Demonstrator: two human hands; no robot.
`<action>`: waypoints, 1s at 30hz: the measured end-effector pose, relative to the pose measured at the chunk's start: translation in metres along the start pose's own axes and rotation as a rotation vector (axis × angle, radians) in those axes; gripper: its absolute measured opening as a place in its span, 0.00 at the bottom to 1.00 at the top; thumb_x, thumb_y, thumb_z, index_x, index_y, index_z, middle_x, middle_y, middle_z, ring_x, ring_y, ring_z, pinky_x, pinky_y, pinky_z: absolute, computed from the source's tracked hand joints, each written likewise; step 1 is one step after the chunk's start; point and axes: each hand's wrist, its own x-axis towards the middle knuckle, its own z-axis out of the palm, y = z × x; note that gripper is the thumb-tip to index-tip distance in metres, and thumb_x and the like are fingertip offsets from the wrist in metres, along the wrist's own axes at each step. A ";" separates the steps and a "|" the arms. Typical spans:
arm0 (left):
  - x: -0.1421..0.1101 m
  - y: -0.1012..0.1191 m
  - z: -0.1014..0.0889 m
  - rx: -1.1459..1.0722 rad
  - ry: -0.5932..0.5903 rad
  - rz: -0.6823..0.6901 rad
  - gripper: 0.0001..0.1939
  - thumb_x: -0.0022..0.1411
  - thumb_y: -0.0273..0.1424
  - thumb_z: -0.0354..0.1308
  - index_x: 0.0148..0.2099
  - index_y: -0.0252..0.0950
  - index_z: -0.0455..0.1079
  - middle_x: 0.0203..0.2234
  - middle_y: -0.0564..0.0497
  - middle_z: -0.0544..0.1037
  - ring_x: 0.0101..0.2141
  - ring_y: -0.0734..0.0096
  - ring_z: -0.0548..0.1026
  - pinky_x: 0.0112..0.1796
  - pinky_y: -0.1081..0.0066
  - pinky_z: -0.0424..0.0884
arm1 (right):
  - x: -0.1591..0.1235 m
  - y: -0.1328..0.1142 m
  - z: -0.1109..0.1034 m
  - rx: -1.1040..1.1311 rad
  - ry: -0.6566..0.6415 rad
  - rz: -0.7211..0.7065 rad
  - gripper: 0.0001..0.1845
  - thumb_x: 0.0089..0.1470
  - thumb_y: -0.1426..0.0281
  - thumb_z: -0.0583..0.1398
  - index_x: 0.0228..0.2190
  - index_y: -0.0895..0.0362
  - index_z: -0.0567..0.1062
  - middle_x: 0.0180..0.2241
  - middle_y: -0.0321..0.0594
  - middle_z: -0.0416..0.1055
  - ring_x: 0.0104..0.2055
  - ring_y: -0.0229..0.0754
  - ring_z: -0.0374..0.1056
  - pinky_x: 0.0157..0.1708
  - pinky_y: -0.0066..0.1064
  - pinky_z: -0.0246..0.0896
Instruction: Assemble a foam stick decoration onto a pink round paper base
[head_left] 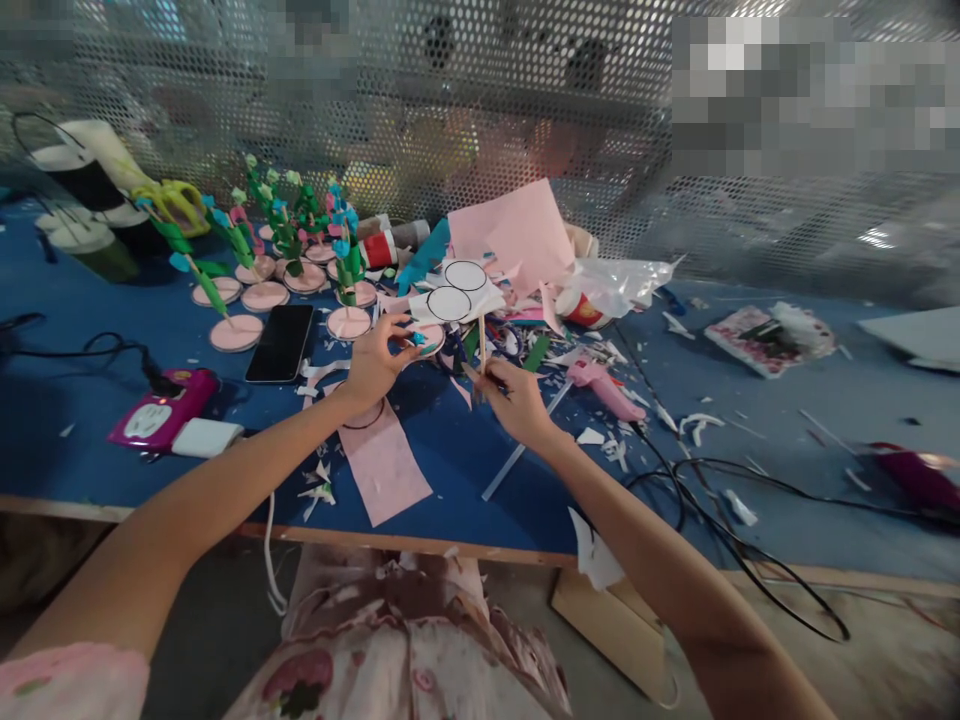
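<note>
My left hand (375, 362) pinches a small pink paper disc (429, 338) with a bit of blue on it, held just above the blue table (465, 470). A thin wooden stick (481, 345) stands upright in my right hand (516, 400), whose fingers are closed round its lower end. The two hands are close together, the disc a little left of the stick. A pink glue gun (604, 388) lies just right of my right hand. Below my left hand a pink paper strip (382, 462) lies flat.
Several paper flowers on pink round bases (285, 260) stand at the back left beside a black phone (281, 342). A pink power strip (161, 410) sits left. Pink sheets (517, 235), white circles (450, 302), scraps and black cables (720, 500) litter the right. A perforated screen backs the table.
</note>
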 end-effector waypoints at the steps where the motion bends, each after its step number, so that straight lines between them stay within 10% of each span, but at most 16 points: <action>1: 0.000 0.000 0.000 -0.006 -0.003 -0.001 0.20 0.53 0.41 0.61 0.45 0.36 0.65 0.32 0.49 0.79 0.32 0.69 0.77 0.36 0.70 0.72 | 0.000 0.000 0.000 0.001 0.010 -0.009 0.19 0.58 0.60 0.50 0.20 0.57 0.65 0.23 0.38 0.65 0.26 0.35 0.62 0.29 0.28 0.55; 18: -0.003 0.002 0.001 -0.025 -0.036 0.016 0.20 0.54 0.39 0.62 0.45 0.36 0.64 0.33 0.47 0.79 0.33 0.68 0.78 0.36 0.69 0.72 | 0.007 0.006 -0.001 0.348 0.237 0.363 0.22 0.44 0.49 0.60 0.23 0.57 0.75 0.15 0.33 0.61 0.16 0.33 0.56 0.17 0.29 0.55; 21: -0.003 0.002 0.001 -0.037 -0.030 0.018 0.19 0.53 0.38 0.62 0.45 0.36 0.64 0.33 0.47 0.79 0.33 0.68 0.78 0.36 0.69 0.72 | 0.008 0.011 -0.003 0.387 0.148 0.302 0.21 0.47 0.54 0.60 0.36 0.57 0.75 0.31 0.42 0.74 0.33 0.42 0.71 0.33 0.33 0.67; 25: -0.003 0.002 0.001 -0.062 -0.039 0.012 0.18 0.53 0.36 0.62 0.45 0.36 0.65 0.33 0.47 0.79 0.33 0.68 0.77 0.36 0.68 0.72 | 0.009 0.016 -0.008 0.375 -0.012 0.152 0.28 0.51 0.60 0.56 0.53 0.55 0.66 0.54 0.45 0.65 0.57 0.44 0.60 0.55 0.40 0.56; 30: -0.004 0.004 0.001 -0.093 -0.052 0.004 0.19 0.53 0.37 0.62 0.46 0.38 0.66 0.32 0.49 0.79 0.32 0.68 0.77 0.34 0.70 0.73 | 0.011 0.014 -0.014 0.603 0.033 0.292 0.28 0.51 0.52 0.52 0.48 0.55 0.68 0.51 0.47 0.67 0.50 0.47 0.67 0.49 0.43 0.63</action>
